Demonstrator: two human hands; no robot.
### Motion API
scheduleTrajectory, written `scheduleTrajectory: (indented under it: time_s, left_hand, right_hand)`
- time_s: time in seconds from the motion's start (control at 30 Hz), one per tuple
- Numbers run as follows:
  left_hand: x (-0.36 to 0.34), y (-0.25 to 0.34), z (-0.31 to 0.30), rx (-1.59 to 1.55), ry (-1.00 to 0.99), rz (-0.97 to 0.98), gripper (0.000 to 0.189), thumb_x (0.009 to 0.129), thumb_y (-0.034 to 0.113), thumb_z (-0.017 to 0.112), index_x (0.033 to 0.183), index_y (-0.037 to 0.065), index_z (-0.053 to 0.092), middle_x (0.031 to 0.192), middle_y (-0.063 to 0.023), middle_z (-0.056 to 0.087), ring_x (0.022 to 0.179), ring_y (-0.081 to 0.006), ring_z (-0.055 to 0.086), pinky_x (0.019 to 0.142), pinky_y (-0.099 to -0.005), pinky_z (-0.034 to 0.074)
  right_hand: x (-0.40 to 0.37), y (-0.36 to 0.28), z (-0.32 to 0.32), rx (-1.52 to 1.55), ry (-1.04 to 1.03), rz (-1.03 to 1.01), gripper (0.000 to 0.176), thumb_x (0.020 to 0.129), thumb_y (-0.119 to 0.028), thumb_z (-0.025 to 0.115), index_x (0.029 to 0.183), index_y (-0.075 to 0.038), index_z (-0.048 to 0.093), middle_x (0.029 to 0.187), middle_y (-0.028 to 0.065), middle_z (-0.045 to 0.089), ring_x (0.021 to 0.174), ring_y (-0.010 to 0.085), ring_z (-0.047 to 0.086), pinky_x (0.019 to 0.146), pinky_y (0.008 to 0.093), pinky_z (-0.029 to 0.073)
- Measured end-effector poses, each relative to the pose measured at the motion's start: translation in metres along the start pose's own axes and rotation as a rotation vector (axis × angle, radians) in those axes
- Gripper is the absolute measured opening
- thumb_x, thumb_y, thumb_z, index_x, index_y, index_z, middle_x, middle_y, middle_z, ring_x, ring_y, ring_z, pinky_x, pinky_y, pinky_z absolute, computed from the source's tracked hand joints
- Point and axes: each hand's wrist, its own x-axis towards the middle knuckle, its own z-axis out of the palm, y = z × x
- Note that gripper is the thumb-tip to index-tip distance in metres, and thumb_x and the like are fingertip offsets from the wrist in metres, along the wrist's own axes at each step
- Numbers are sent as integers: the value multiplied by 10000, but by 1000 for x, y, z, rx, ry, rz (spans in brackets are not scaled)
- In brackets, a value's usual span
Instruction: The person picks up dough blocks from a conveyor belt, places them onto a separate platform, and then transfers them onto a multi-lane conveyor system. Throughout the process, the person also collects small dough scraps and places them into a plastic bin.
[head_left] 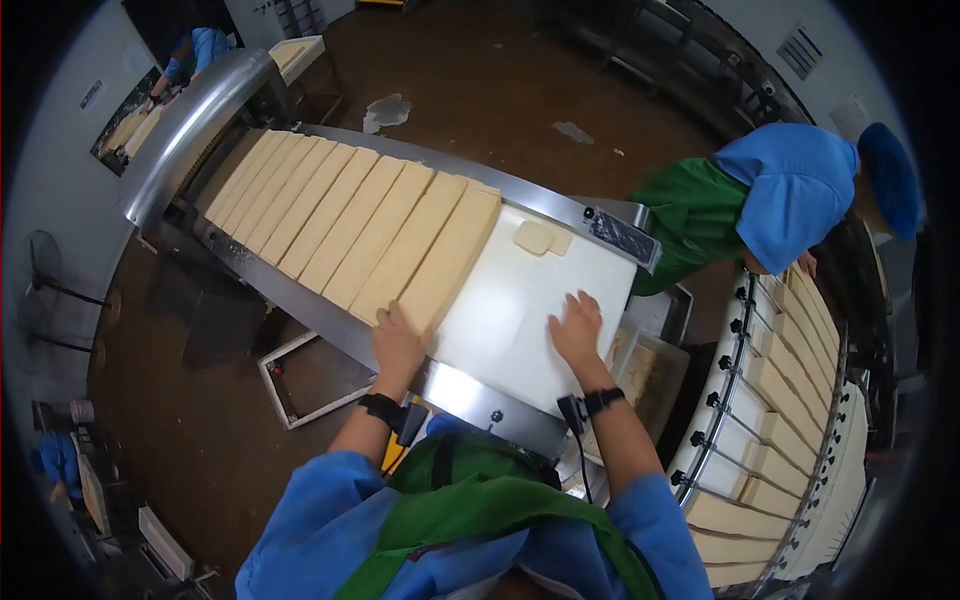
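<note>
Long pale dough strips (345,220) lie side by side on a conveyor, the nearest one stacked thicker at its right edge. My left hand (398,345) rests at the near end of the last strips, fingers stretched over the dough. To the right, my right hand (576,328) hovers close over the bare white belt (500,300), its fingers apart and holding nothing. Two small flat dough pieces (540,237) overlap each other near the belt's far side. Both of my wrists wear black straps.
A curved metal hood (205,125) spans the conveyor's far left end. At right, a second conveyor (770,440) carries more dough strips under a rail with black knobs. A person in blue and green (770,190) bends over it. A bin (645,375) with dough pieces stands between.
</note>
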Motion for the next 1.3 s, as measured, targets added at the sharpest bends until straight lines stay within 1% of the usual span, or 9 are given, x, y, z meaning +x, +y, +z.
scheduleTrajectory:
  time_s: [0.07, 0.2, 0.33, 0.53, 0.63, 0.8, 0.97, 1.13, 1.3]
  left_hand:
    - [-3, 5, 6, 205, -14, 10, 915, 742, 549, 632, 1345, -61, 315, 1244, -216, 432, 972, -338, 520, 823, -366, 459]
    - [-4, 8, 7, 266, -29, 38, 932, 729, 551, 643, 1341, -70, 316, 1221, -175, 448, 866, -314, 552, 703, -333, 509]
    - [-2, 8, 5, 244, -77, 68, 925, 724, 543, 651, 1328, -78, 325, 1194, -175, 454, 810, -299, 566, 627, -331, 522]
    - [-4, 7, 4, 251, -69, 114, 915, 724, 519, 665, 1322, -86, 328, 1179, -199, 461, 878, -318, 557, 699, -354, 520]
    - [-5, 4, 7, 101, 53, 219, 885, 712, 436, 717, 1320, -72, 321, 1182, -232, 432, 909, -357, 542, 736, -396, 514]
    - [-5, 32, -18, -325, -299, 334, 860, 699, 336, 751, 1309, -51, 286, 1145, -265, 392, 954, -433, 515, 779, -454, 494]
    - [-18, 82, -15, -173, -566, 409, 780, 722, 295, 723, 1273, -25, 274, 1164, -282, 363, 925, -473, 538, 757, -496, 498]
    - [-53, 126, -8, -326, -475, 616, 724, 722, 163, 716, 1278, -15, 288, 1168, -251, 373, 1016, -448, 487, 833, -475, 461]
    - [-106, 208, -6, -480, -455, 975, 734, 695, 65, 714, 1318, 16, 328, 1212, -236, 353, 1085, -403, 443, 941, -433, 400]
  right_hand:
    - [39, -39, 17, 21, -61, 14, 713, 776, -355, 647, 1318, 34, 395, 1397, 210, 332, 1293, 364, 285, 1053, 484, 234]
    - [114, -107, 34, -39, -172, 1, 653, 889, -494, 453, 1433, -168, 295, 1504, 175, 163, 1323, 368, 273, 1054, 488, 258]
    - [169, -158, 31, 5, -199, 23, 646, 894, -529, 416, 1442, -215, 277, 1509, 173, 139, 1314, 369, 300, 1024, 480, 318]
    - [179, -175, 34, -16, -295, 194, 759, 825, -556, 497, 1445, -194, 250, 1475, 183, 189, 1250, 372, 376, 986, 448, 380]
    - [162, -150, 14, 10, -263, 344, 794, 802, -514, 531, 1447, -168, 224, 1422, 173, 258, 1212, 374, 409, 973, 432, 397]
    - [116, -62, -39, 97, -197, 600, 885, 714, -506, 618, 1343, 25, 294, 1330, 257, 349, 1196, 398, 408, 975, 438, 380]
    - [50, 2, -50, 144, 146, 750, 884, 683, -470, 686, 1307, 28, 307, 1398, 344, 225, 1283, 435, 302, 1014, 468, 335]
    - [-33, 63, -84, 467, 448, 987, 805, 670, -314, 713, 1253, 10, 263, 1205, 250, 331, 1149, 450, 402, 937, 482, 402]
    - [-153, 128, -168, 440, 835, 1126, 776, 697, -345, 699, 1262, -3, 292, 1214, 268, 364, 1038, 462, 492, 899, 493, 433]
